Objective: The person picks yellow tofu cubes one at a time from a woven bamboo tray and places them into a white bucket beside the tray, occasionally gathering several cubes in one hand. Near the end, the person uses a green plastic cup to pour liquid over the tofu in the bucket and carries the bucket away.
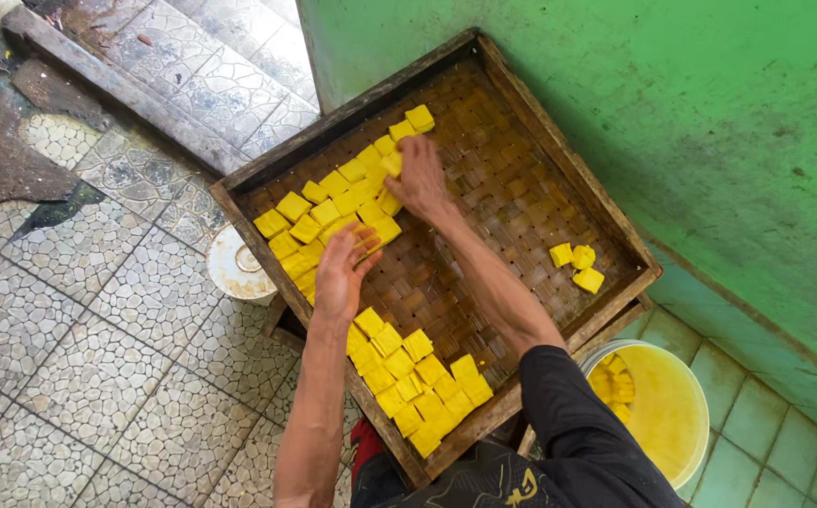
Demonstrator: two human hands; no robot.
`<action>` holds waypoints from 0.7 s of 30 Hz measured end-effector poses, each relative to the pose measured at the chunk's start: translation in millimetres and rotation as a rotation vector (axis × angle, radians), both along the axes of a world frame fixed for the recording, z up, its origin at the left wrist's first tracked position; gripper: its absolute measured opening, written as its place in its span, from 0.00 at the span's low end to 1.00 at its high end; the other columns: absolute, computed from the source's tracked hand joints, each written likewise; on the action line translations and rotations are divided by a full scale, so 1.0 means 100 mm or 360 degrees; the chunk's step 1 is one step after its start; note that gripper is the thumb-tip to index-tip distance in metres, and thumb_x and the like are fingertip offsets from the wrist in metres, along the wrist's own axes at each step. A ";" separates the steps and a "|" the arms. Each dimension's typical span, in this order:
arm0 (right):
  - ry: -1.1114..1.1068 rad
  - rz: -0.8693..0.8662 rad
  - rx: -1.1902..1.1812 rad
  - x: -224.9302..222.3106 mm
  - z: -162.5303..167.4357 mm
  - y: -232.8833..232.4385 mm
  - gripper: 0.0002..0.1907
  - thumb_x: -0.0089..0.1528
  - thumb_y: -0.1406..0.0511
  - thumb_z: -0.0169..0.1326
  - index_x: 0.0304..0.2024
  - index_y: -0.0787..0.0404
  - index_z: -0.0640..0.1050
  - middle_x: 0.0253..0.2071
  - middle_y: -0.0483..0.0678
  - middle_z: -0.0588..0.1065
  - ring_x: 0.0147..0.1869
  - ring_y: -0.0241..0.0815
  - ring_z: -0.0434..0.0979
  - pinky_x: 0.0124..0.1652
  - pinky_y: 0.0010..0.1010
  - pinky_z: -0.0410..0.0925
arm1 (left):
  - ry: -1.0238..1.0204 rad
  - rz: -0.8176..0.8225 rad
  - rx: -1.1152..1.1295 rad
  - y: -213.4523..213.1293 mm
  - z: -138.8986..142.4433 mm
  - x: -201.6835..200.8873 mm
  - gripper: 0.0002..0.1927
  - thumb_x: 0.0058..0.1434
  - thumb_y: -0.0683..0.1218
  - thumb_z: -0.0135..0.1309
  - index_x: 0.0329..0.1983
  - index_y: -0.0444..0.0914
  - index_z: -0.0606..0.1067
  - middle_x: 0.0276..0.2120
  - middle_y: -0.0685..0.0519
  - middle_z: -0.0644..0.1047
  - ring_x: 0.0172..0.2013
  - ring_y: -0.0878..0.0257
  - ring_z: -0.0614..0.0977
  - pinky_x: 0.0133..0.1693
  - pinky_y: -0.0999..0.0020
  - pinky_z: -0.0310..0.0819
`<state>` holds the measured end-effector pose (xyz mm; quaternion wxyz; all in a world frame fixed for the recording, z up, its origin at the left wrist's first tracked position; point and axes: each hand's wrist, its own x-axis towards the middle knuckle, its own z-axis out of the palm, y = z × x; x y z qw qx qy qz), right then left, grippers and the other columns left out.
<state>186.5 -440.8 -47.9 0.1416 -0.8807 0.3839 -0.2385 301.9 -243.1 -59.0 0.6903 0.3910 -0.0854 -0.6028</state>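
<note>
— What can't we see here?
— The white bucket (237, 268) is half hidden under the woven tray (521, 188).
— And the yellow one?
— The yellow bucket (672, 414) is partly hidden too, behind the black sleeve (578, 423).
— Is the right hand (420, 179) holding a yellow cube (392, 165)?
— Its grip is turned away, so I can't tell. Both arms are cut off at the bottom edge.

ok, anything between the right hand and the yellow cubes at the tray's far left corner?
Nothing visible. The right hand already rests on the yellow square cubes in the woven bamboo tray with a wooden frame; the left hand touches the same cluster's near edge.
</note>
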 end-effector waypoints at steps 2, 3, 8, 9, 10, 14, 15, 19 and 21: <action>0.0044 0.0476 0.0133 0.05 0.08 0.02 0.29 0.55 0.57 0.63 0.53 0.66 0.72 0.51 0.57 0.69 0.57 0.59 0.68 0.56 0.48 0.63 | 0.0023 0.0199 0.0201 -0.16 -0.04 0.09 0.20 0.67 0.52 0.47 0.62 0.47 0.67 0.54 0.55 0.75 0.53 0.61 0.79 0.56 0.53 0.74; 0.0099 0.0752 0.0245 0.08 0.11 -0.01 0.28 0.54 0.56 0.64 0.52 0.63 0.74 0.52 0.55 0.70 0.58 0.58 0.68 0.56 0.48 0.62 | 0.0115 0.0211 0.0153 -0.20 -0.05 0.12 0.19 0.69 0.51 0.47 0.61 0.44 0.67 0.53 0.54 0.74 0.53 0.60 0.79 0.56 0.51 0.74; -0.0314 -0.0023 0.0563 0.17 0.22 -0.45 0.19 0.63 0.56 0.61 0.53 0.57 0.77 0.53 0.49 0.74 0.59 0.48 0.74 0.60 0.41 0.68 | 0.0530 0.0147 0.0136 -0.04 -0.07 0.12 0.17 0.74 0.49 0.44 0.58 0.33 0.68 0.49 0.42 0.76 0.51 0.48 0.81 0.53 0.53 0.78; -0.0398 -0.0496 0.0249 0.16 0.21 -0.55 0.16 0.65 0.57 0.60 0.52 0.58 0.78 0.54 0.49 0.73 0.60 0.48 0.75 0.61 0.39 0.68 | 0.0579 0.0141 0.0110 0.05 -0.07 0.09 0.18 0.74 0.50 0.42 0.58 0.32 0.69 0.49 0.41 0.77 0.51 0.48 0.81 0.52 0.54 0.79; -0.0186 -0.0765 0.0160 0.15 0.19 -0.63 0.18 0.65 0.56 0.60 0.50 0.60 0.78 0.53 0.53 0.72 0.59 0.55 0.71 0.54 0.46 0.64 | 0.0635 0.0138 0.0088 0.15 -0.07 0.04 0.20 0.74 0.51 0.41 0.57 0.31 0.69 0.48 0.41 0.77 0.51 0.48 0.81 0.52 0.55 0.80; 0.0187 -0.0663 -0.0064 0.12 0.06 -0.75 0.15 0.65 0.60 0.57 0.51 0.61 0.77 0.50 0.50 0.72 0.58 0.53 0.71 0.57 0.53 0.62 | 0.0720 0.0152 0.0122 0.48 -0.10 -0.12 0.21 0.74 0.51 0.38 0.57 0.30 0.70 0.48 0.43 0.78 0.54 0.49 0.81 0.53 0.61 0.81; -0.0050 -0.0604 0.0063 0.13 0.05 -0.74 0.16 0.65 0.60 0.56 0.51 0.63 0.75 0.50 0.52 0.71 0.57 0.53 0.72 0.57 0.51 0.65 | 0.0733 0.0144 0.0119 0.53 -0.11 -0.15 0.22 0.75 0.52 0.39 0.57 0.29 0.69 0.48 0.42 0.78 0.53 0.49 0.81 0.52 0.61 0.81; -0.0246 -0.0578 0.0339 0.20 -0.01 -0.64 0.17 0.66 0.59 0.56 0.50 0.64 0.74 0.52 0.56 0.69 0.56 0.56 0.70 0.55 0.48 0.65 | 0.0827 0.0164 0.0071 0.64 -0.15 -0.21 0.24 0.76 0.56 0.40 0.57 0.29 0.70 0.48 0.40 0.78 0.50 0.49 0.81 0.49 0.62 0.80; -0.0020 -0.0608 0.0186 0.25 -0.02 -0.55 0.18 0.65 0.59 0.57 0.50 0.66 0.74 0.51 0.58 0.69 0.55 0.59 0.68 0.51 0.51 0.63 | 0.0913 0.0223 0.0038 0.67 -0.14 -0.21 0.25 0.76 0.57 0.41 0.56 0.30 0.71 0.48 0.40 0.78 0.47 0.49 0.80 0.47 0.61 0.79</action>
